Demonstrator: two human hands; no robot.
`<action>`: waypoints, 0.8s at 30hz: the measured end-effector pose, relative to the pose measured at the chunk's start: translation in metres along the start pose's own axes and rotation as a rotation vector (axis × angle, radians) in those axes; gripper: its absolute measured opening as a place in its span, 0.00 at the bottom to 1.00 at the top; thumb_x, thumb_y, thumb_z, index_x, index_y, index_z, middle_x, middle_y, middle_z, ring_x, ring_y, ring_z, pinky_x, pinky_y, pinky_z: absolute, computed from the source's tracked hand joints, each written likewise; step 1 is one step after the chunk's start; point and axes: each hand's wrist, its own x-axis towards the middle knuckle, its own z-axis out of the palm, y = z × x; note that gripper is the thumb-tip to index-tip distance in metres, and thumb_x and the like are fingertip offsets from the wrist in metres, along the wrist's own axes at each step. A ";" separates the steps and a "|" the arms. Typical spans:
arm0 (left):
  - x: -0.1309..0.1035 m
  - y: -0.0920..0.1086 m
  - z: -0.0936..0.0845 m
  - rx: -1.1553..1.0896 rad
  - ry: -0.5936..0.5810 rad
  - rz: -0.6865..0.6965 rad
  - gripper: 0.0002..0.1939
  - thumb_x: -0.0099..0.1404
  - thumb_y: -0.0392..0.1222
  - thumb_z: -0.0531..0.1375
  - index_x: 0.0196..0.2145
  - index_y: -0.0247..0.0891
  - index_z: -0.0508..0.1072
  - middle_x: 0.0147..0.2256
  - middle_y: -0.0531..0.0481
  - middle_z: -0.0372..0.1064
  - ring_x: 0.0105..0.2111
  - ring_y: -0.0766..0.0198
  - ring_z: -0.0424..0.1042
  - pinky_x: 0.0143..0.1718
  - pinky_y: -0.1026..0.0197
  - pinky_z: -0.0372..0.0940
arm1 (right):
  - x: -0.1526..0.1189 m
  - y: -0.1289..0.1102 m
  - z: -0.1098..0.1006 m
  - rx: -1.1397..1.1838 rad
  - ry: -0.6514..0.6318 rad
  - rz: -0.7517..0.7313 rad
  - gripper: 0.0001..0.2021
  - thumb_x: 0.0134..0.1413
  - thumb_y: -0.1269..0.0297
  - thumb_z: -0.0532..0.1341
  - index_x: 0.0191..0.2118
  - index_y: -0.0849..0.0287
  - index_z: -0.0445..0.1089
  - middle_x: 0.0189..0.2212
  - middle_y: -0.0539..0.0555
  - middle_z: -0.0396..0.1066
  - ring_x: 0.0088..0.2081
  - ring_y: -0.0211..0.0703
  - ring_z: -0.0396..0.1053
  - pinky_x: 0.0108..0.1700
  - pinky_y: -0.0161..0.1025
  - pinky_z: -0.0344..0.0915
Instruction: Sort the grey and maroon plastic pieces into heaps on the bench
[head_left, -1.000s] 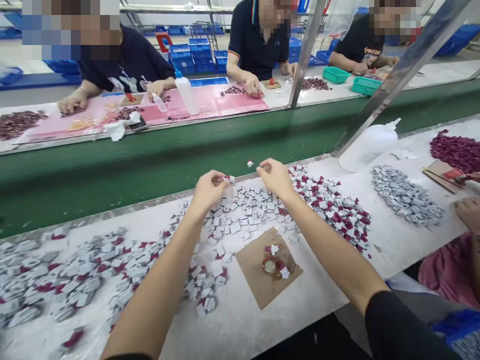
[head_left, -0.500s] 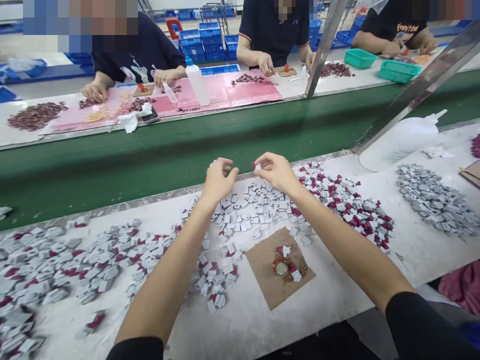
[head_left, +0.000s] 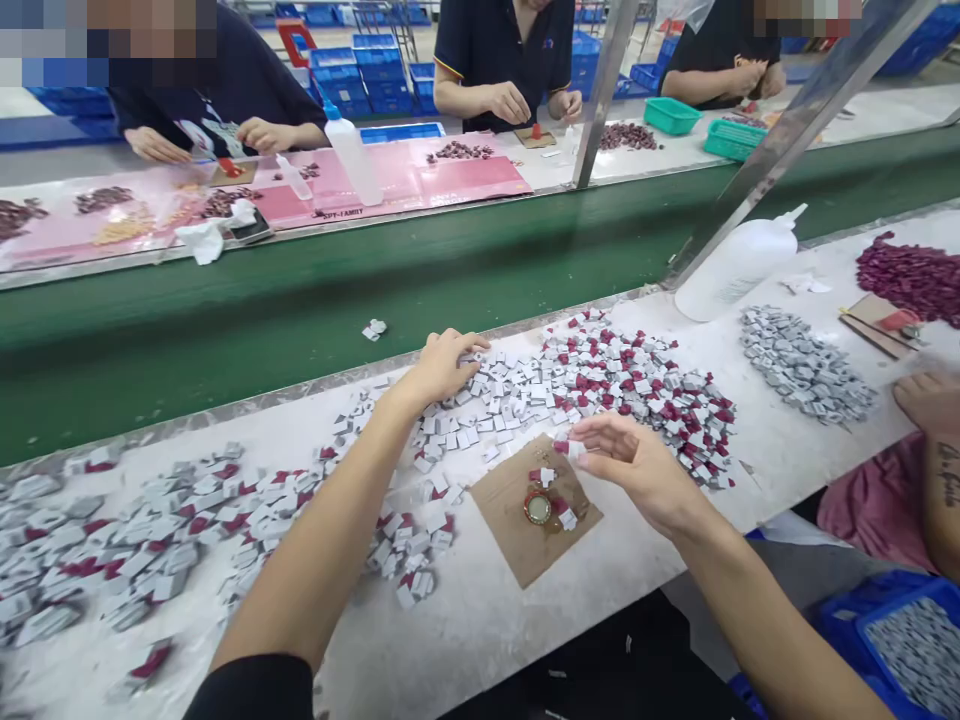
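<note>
My right hand (head_left: 626,465) pinches a small grey-and-maroon plastic piece (head_left: 562,447) just above the far right edge of a cardboard square (head_left: 499,525). On that cardboard sit a red-rimmed bottle cap (head_left: 537,507) and two more grey-and-maroon pieces, with a wet stain around them. My left hand (head_left: 446,365) reaches over the far edge of a spread of plain grey pieces (head_left: 517,390), its fingers stretched out and partly apart. Heaped beyond my right hand are mixed grey-and-maroon pieces (head_left: 645,385). More of them spread on the left (head_left: 150,530).
A green belt (head_left: 300,310) runs behind the table, with a grey piece (head_left: 373,328) on it. A white bottle (head_left: 739,265) lies by a metal post. At right are grey parts (head_left: 806,365), maroon parts (head_left: 911,275) and another person's arm (head_left: 937,450). Several co-workers sit opposite.
My right hand has come back from the belt's edge toward the cardboard, holding a piece. My left hand has lowered onto the grey pieces. A grey piece now shows on the belt; the view has shifted right.
</note>
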 end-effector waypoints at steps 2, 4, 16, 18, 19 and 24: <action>0.002 0.001 -0.003 -0.020 0.006 0.002 0.11 0.65 0.38 0.66 0.44 0.44 0.86 0.45 0.41 0.77 0.52 0.41 0.72 0.67 0.37 0.64 | -0.012 0.009 -0.001 0.017 0.004 0.043 0.18 0.52 0.50 0.83 0.45 0.51 0.87 0.46 0.59 0.87 0.50 0.55 0.85 0.55 0.51 0.82; 0.003 0.003 -0.006 -0.044 0.023 -0.011 0.05 0.63 0.38 0.67 0.37 0.44 0.84 0.42 0.42 0.77 0.50 0.43 0.73 0.65 0.39 0.66 | -0.022 0.014 -0.002 0.027 0.036 0.059 0.16 0.52 0.50 0.83 0.43 0.51 0.87 0.44 0.59 0.87 0.48 0.55 0.85 0.53 0.50 0.83; -0.102 0.065 0.004 -0.867 0.108 -0.252 0.13 0.66 0.46 0.74 0.47 0.41 0.82 0.35 0.45 0.80 0.32 0.57 0.77 0.35 0.55 0.73 | -0.054 0.021 0.023 -0.111 0.090 -0.088 0.04 0.59 0.60 0.76 0.38 0.51 0.84 0.42 0.56 0.85 0.45 0.51 0.84 0.49 0.48 0.81; -0.125 0.074 0.016 -1.100 0.071 -0.355 0.14 0.64 0.44 0.75 0.45 0.39 0.81 0.37 0.43 0.82 0.34 0.58 0.80 0.37 0.56 0.76 | -0.056 0.021 0.026 -0.114 0.086 -0.094 0.04 0.60 0.60 0.76 0.38 0.51 0.84 0.42 0.56 0.85 0.45 0.51 0.84 0.49 0.48 0.81; -0.135 0.077 0.022 -1.184 0.065 -0.399 0.14 0.63 0.42 0.76 0.44 0.39 0.80 0.37 0.43 0.83 0.35 0.58 0.81 0.39 0.57 0.77 | -0.056 0.021 0.027 -0.101 0.077 -0.080 0.04 0.59 0.60 0.76 0.38 0.51 0.84 0.42 0.55 0.85 0.44 0.51 0.84 0.49 0.48 0.81; -0.178 0.090 0.046 -1.331 0.052 -0.451 0.18 0.63 0.47 0.81 0.41 0.39 0.79 0.39 0.45 0.85 0.36 0.61 0.83 0.44 0.58 0.80 | -0.051 0.021 0.020 -0.012 0.040 0.048 0.09 0.55 0.58 0.79 0.38 0.52 0.83 0.38 0.53 0.86 0.42 0.51 0.84 0.49 0.50 0.82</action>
